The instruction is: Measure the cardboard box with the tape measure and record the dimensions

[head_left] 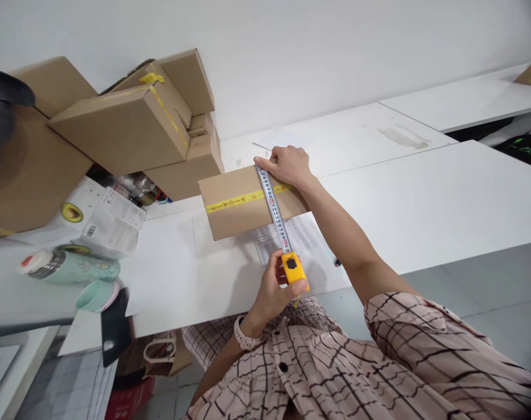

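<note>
A small cardboard box [239, 204] with a yellow tape stripe lies on the white table [423, 204]. A tape measure's blade [272, 204] runs across the box top from its far edge to its near edge. My left hand [274, 289] grips the yellow tape measure case [294, 269] just in front of the box. My right hand [287, 165] rests on the box's far edge and pins the blade's end there with its fingertips. A printed sheet [304, 245] lies under the box and the case.
Several larger cardboard boxes [129, 128] are stacked at the left. A green flask [68, 265], a mint cup [94, 294], a dark phone [114, 326] and papers sit at the table's left end. A pen [336, 262] lies by my right forearm. More white tables stand behind.
</note>
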`<action>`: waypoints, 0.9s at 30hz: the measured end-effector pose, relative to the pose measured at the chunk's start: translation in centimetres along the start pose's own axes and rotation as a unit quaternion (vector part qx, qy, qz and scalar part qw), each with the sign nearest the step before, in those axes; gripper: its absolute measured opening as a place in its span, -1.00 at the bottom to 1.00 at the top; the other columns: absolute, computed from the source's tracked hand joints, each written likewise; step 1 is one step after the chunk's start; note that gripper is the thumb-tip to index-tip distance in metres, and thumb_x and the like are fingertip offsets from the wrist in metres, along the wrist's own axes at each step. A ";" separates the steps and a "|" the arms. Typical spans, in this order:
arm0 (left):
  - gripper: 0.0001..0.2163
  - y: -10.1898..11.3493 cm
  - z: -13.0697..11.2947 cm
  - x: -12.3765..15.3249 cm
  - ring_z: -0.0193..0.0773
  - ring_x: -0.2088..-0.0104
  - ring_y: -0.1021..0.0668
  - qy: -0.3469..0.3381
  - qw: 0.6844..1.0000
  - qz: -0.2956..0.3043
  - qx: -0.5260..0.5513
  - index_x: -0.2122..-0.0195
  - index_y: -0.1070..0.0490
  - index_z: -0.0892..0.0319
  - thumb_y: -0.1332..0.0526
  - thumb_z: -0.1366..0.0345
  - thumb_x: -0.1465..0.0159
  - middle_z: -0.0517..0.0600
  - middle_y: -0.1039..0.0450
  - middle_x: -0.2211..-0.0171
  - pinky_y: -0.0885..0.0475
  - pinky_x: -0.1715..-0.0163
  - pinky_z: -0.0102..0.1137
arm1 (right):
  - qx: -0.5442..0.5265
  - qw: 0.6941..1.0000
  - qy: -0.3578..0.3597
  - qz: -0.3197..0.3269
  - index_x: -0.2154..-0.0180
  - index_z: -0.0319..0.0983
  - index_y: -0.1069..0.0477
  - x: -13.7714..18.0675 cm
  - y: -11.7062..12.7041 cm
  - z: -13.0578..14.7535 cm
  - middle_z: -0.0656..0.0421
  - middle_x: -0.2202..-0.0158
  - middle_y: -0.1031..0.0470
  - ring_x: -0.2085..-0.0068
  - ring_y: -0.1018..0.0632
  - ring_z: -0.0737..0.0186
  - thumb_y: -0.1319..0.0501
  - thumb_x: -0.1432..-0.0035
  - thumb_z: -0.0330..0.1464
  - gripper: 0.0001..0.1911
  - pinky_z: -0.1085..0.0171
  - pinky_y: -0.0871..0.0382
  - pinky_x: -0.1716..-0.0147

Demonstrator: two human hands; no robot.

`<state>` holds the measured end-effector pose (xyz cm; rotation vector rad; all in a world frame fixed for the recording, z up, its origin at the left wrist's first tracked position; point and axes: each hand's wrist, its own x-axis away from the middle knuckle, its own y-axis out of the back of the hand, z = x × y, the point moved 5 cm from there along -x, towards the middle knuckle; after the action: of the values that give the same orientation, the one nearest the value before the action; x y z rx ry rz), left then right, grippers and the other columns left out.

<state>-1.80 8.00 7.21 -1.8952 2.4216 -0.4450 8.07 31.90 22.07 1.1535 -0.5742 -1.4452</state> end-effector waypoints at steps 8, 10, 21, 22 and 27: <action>-0.34 0.2 0.3 -0.1 -0.15 0.12 -0.59 -0.003 1.000 -0.004 -0.004 -0.14 -0.24 0.07 -0.49 0.13 -0.08 0.09 -0.45 -0.06 -0.54 0.14 -0.27 | -0.010 1.000 0.005 -0.019 0.22 -0.25 -0.56 0.1 0.0 -0.1 -0.03 0.26 -0.61 0.14 -0.55 -0.05 -0.02 -0.26 0.18 -0.34 0.03 -0.29 0.07; -0.32 0.2 0.4 -0.1 -0.15 0.12 -0.59 -0.004 1.000 -0.006 -0.004 -0.15 -0.23 0.07 -0.50 0.12 -0.07 0.09 -0.44 -0.06 -0.53 0.14 -0.26 | -0.009 1.000 0.004 -0.022 0.22 -0.25 -0.57 0.1 -0.1 -0.2 -0.03 0.26 -0.61 0.14 -0.56 -0.05 -0.02 -0.26 0.18 -0.34 0.03 -0.30 0.07; -0.35 0.2 0.2 0.1 -0.16 0.13 -0.59 -0.011 1.000 -0.015 -0.013 -0.13 -0.26 0.07 -0.50 0.14 -0.06 0.09 -0.43 -0.08 -0.56 0.16 -0.27 | 0.004 1.000 0.005 -0.022 0.24 -0.25 -0.57 0.4 0.1 -0.1 -0.06 0.24 -0.61 0.12 -0.57 -0.08 0.07 -0.29 0.23 -0.25 0.03 -0.30 0.07; -0.35 0.2 -0.1 0.3 -0.16 0.14 -0.60 -0.010 1.000 -0.018 -0.014 -0.12 -0.27 0.08 -0.50 0.14 -0.06 0.09 -0.44 -0.07 -0.56 0.16 -0.27 | 0.003 1.000 0.006 -0.023 0.24 -0.25 -0.57 0.4 0.1 -0.1 -0.07 0.23 -0.61 0.12 -0.57 -0.08 0.09 -0.30 0.23 -0.24 0.04 -0.30 0.06; -0.35 2.1 -3.3 3.6 -0.10 0.08 -0.63 -0.064 0.997 -0.029 -0.035 -0.16 -0.26 0.03 -0.50 0.16 -0.10 0.12 -0.44 -0.15 -0.59 0.11 -0.23 | -0.021 1.000 0.017 -0.015 0.25 -0.25 -0.56 0.3 0.2 -0.1 -0.08 0.21 -0.60 0.09 -0.54 -0.09 0.19 -0.34 0.22 -0.19 0.03 -0.30 0.06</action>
<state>-5.40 5.65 10.40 -1.9598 2.3372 -0.2348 8.28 31.59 22.06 1.1552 -0.5022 -1.4531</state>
